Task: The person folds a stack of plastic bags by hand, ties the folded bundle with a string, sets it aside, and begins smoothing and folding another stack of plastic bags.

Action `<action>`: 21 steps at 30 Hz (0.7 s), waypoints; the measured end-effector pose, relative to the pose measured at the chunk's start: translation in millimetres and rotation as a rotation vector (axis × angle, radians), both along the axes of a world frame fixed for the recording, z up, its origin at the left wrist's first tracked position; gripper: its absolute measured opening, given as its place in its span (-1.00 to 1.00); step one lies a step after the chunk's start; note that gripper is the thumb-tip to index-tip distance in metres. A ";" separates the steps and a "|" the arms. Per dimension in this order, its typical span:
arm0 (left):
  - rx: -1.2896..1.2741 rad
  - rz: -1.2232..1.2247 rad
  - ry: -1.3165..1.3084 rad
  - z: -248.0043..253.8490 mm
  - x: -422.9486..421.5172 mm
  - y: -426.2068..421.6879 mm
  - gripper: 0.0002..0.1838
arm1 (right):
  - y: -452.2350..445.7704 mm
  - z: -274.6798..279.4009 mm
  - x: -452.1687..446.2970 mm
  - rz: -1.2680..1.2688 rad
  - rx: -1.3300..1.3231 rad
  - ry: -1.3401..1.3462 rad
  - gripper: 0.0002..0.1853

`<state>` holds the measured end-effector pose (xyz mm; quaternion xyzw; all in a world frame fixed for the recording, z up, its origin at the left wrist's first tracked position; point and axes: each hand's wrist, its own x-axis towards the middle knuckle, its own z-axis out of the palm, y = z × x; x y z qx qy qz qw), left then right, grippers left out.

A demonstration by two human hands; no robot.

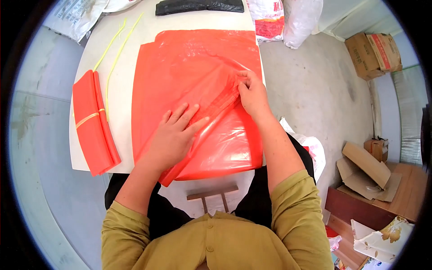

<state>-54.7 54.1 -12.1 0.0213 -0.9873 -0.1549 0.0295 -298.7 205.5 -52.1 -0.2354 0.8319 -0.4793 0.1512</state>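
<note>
A stack of large red plastic bags covers the middle of the white table, its near end hanging over the front edge. My right hand pinches the gathered edge of the layers near the right side, thumb against fingers. My left hand lies on the red plastic with its fingers spread, next to a diagonal fold. Below that fold, a glossy red layer shows. To the left rests a folded red bag bundle tied with a yellow band.
Yellow-green ties lie at the table's left. A black folded bundle sits at the far edge. White sacks stand behind it on the right. Cardboard boxes are on the right, and a wooden stool shows below the table.
</note>
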 end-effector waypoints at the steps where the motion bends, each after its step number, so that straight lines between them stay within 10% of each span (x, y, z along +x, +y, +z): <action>1: -0.019 0.000 -0.005 -0.7 0.1 0.9 -0.32 | 0.6 -4.3 -1.5 0.000 -0.014 -0.002 -0.66; 12: 0.026 -0.008 -0.017 8.2 4.1 1.9 -0.41 | 19.8 19.8 -0.4 0.072 0.097 0.356 -0.73; 21: 0.027 0.069 0.005 3.7 -2.9 11.4 -0.44 | 5.9 26.0 19.9 0.202 0.047 0.549 -0.26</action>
